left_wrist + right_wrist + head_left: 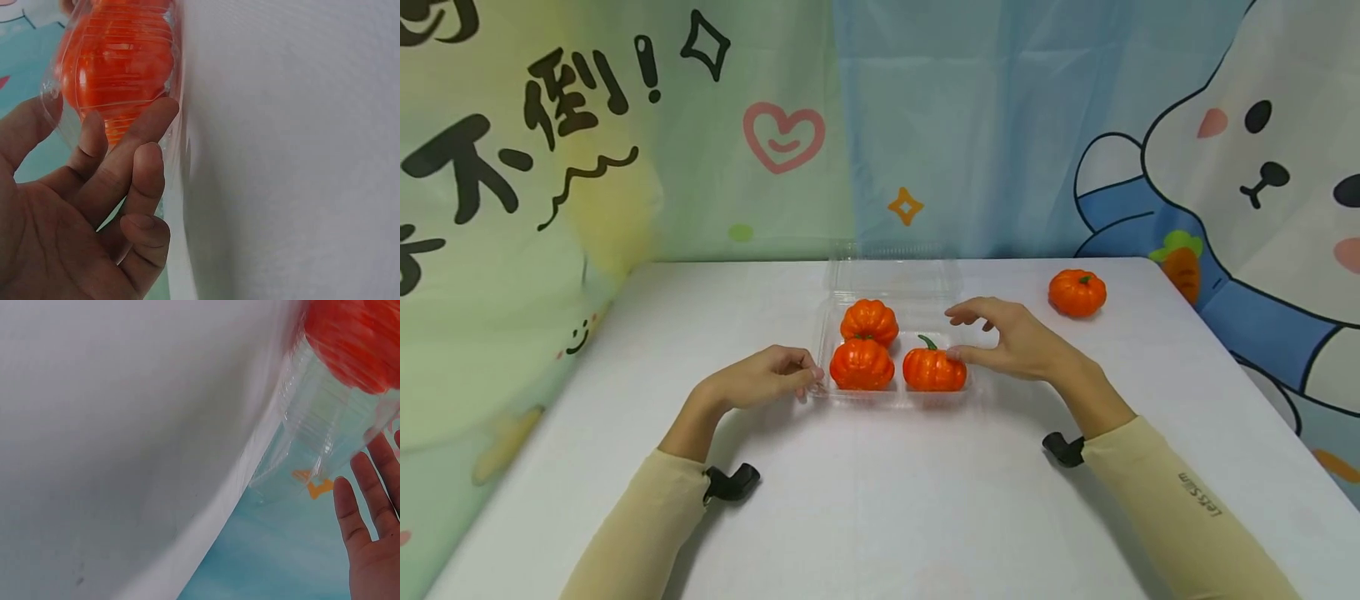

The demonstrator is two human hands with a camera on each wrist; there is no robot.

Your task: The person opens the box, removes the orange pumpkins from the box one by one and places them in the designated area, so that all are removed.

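Observation:
A clear plastic clamshell box (898, 400) lies with its lid (891, 275) raised at the back. Three small orange pumpkins sit in it: a rear-left pumpkin (869, 322), a front-left pumpkin (861, 365) and a front-right pumpkin (934, 370) with a green stem. My left hand (771, 377) pinches the box's left edge between thumb and fingers; the left wrist view shows an orange pumpkin (119, 62) behind the clear wall. My right hand (1011, 337) hovers over the box's right side, fingers spread, its thumb at the front-right pumpkin.
Another orange pumpkin (1077, 292) stands outside the box at the back right of the white table (880, 500). Behind the table hangs a printed curtain (970, 125). Dark wrist mounts (733, 483) stick out from both sleeves.

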